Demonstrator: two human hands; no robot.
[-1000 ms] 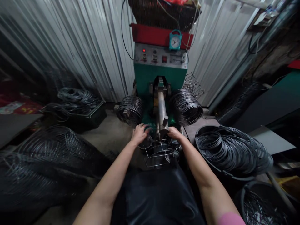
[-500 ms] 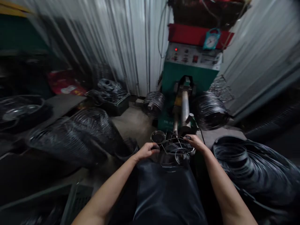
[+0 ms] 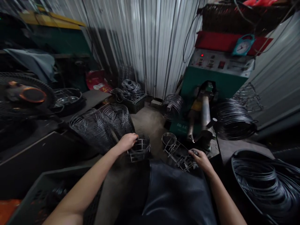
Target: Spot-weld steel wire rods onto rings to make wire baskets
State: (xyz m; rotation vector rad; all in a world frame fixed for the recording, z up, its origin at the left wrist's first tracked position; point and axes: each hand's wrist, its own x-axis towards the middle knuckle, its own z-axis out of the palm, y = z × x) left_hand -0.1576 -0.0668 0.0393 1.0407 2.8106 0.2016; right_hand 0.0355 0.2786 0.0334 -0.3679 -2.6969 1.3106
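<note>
Left hand is just left of centre frame, fingers curled over the top rim of a small wire basket and clamped on it. The basket hangs just beside the stacked wire cones. Right hand sits lower right of centre, fingers closed round the near end of a wire rack that has a ring at its far end. The rack lies tilted in front of the green machine, right at the edge of the dark apron.

My read is that both pieces are thin welded wire, so they're light and springy rather than rigid. They're probably a bit slick, and they look easy to bend out of shape if squeezed mid-span. I'd grab them at a rim or a welded joint, not a single loose strand. All those open loops look likely to snag on each other, or on the wire rings in the tub at lower right.
</note>
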